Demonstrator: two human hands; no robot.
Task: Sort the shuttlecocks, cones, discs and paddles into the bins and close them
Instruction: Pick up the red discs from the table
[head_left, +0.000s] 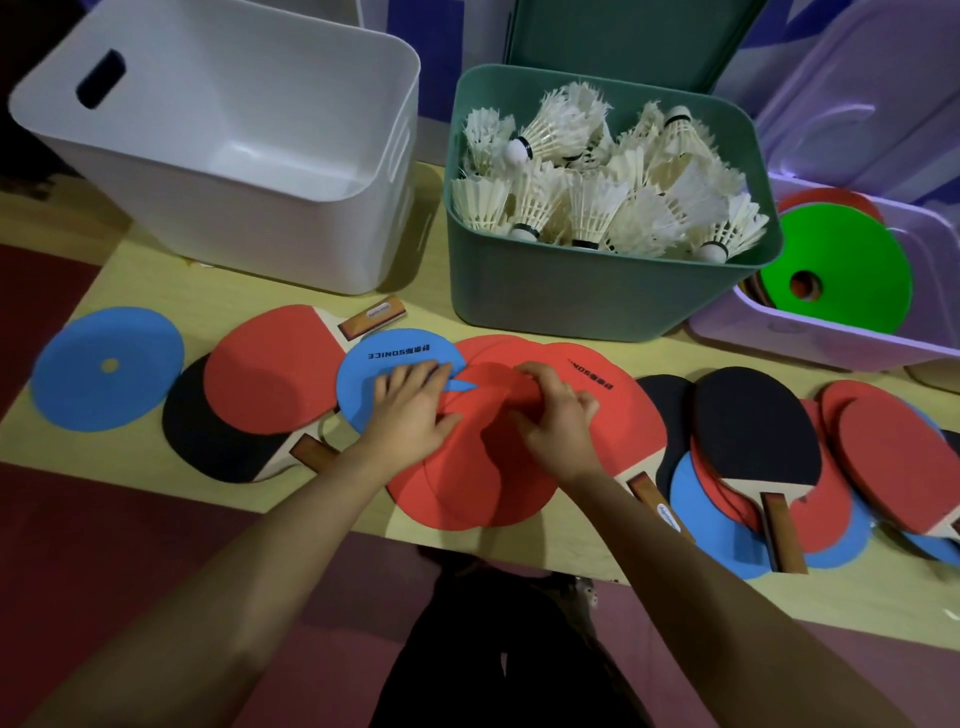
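Flat red discs (467, 467) overlap in a pile at the middle of the yellow table (156, 291). My left hand (410, 410) lies flat with spread fingers across a blue disc (363, 379) and the red pile. My right hand (556, 415) pinches the edge of the top red disc. Red and black paddles (260, 384) lie to the left, and more paddles (753, 431) with blue and red discs lie to the right. Another blue disc (106, 366) sits at the far left.
Three open bins stand at the back: an empty white bin (322, 234), a green bin (571, 291) full of white shuttlecocks (597, 192), and a purple bin (810, 343) holding a green disc (841, 265). Green and purple lids lean behind them. The table's front edge is near my arms.
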